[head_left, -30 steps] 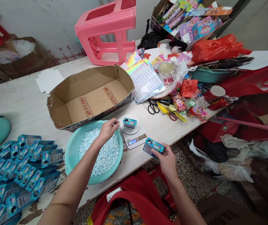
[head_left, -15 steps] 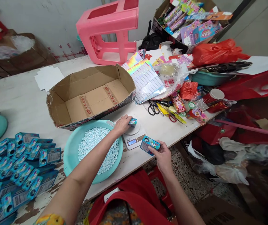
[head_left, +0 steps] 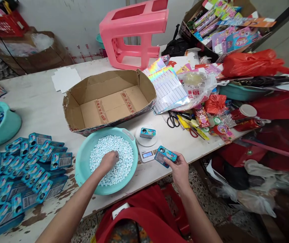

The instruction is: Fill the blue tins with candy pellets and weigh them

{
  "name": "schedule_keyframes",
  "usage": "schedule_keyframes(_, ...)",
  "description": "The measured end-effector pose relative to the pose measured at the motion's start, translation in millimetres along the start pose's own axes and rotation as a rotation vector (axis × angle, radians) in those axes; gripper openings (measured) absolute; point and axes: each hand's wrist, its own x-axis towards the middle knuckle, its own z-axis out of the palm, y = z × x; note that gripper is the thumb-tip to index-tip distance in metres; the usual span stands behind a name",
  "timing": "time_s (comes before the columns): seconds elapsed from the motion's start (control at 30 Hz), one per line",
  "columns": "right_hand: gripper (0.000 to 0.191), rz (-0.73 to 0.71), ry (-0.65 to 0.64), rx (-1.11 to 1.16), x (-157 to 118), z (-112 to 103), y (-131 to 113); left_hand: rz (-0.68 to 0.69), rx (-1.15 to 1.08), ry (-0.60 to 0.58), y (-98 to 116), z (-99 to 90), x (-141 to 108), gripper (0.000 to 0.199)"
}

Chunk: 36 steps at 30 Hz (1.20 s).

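My left hand (head_left: 109,161) is in the turquoise basin (head_left: 81,152), its fingers curled down against the pale candy-like pellets (head_left: 120,152). Its fingertips are hidden, so what they hold cannot be made out. My right hand (head_left: 180,168) grips a small blue printed box (head_left: 165,156) by its right end, tilted, just in front of the scale. Another blue box (head_left: 148,132) rests by itself on the round white pan of the digital scale (head_left: 148,154). The display is lit, but its digits are too blurred to read.
Many blue boxes (head_left: 28,162) are heaped at the left, beside a turquoise tub (head_left: 10,125) of shiny blue pieces. A cardboard tray (head_left: 114,101) lies behind the basin. A pink stool (head_left: 134,27), scissors (head_left: 173,119), markers and packaging crowd the back and right.
My left hand has let go of the box on the scale pan and moved left into the pellets. My right hand still holds its box. The view has shifted slightly left.
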Motion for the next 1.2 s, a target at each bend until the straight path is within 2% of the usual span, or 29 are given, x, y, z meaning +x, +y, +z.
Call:
schedule_keyframes(0.1, 0.046, 0.008, 0.008, 0.01, 0, 0, 2, -0.003, -0.053, 0.024, -10, -3.9, -1, 0.014)
schedule_keyframes(0.2, 0.046, 0.01, 0.006, 0.024, -1, 0, 4, -0.078, -0.345, -0.025, -13, -17.3, 4, 0.02)
schedule_keyframes(0.27, 0.045, 0.012, 0.002, 0.034, -1, 0, 5, -0.085, -0.549, -0.06, -2, -27.0, 9, 0.021)
schedule_keyframes(0.37, 0.045, 0.016, 0.001, 0.042, 0, -1, 7, 0.073, -0.535, -0.015, 41, -38.8, 22, 0.021)
schedule_keyframes(0.53, 0.045, 0.029, -0.024, 0.045, 0, -4, 10, 0.469, -0.199, 0.184, 130, -43.2, 63, 0.02)
schedule_keyframes(0.63, 0.045, 0.025, -0.024, 0.055, 0, -7, 11, 0.54, -0.005, 0.181, 155, -41.8, 82, 0.023)
schedule_keyframes(0.7, 0.045, 0.025, -0.021, 0.072, 2, -9, 11, 0.545, 0.044, 0.155, 158, -42.7, 88, 0.023)
schedule_keyframes(0.83, 0.044, 0.009, -0.026, 0.097, 12, -10, 9, 0.566, 0.046, 0.204, 154, -42.6, 89, 0.03)
schedule_keyframes(0.93, 0.044, -0.034, -0.017, 0.09, 26, -4, 4, 0.616, 0.149, 0.105, 154, -36.0, 88, 0.039)
schedule_keyframes(1.0, 0.043, -0.083, -0.023, 0.069, 38, 7, 1, 0.551, 0.172, 0.081, 152, -35.4, 84, 0.032)
schedule_keyframes(1.03, 0.043, -0.113, -0.034, 0.057, 45, 14, 1, 0.505, 0.146, 0.114, 148, -38.6, 79, 0.03)
schedule_keyframes(1.1, 0.043, -0.174, -0.073, 0.038, 60, 32, 2, 0.421, 0.03, 0.252, 133, -53.9, 61, 0.031)
schedule_keyframes(1.2, 0.044, -0.24, -0.15, 0.026, 82, 60, 10, 0.29, -0.14, 0.446, 94, -92.7, 13, 0.04)
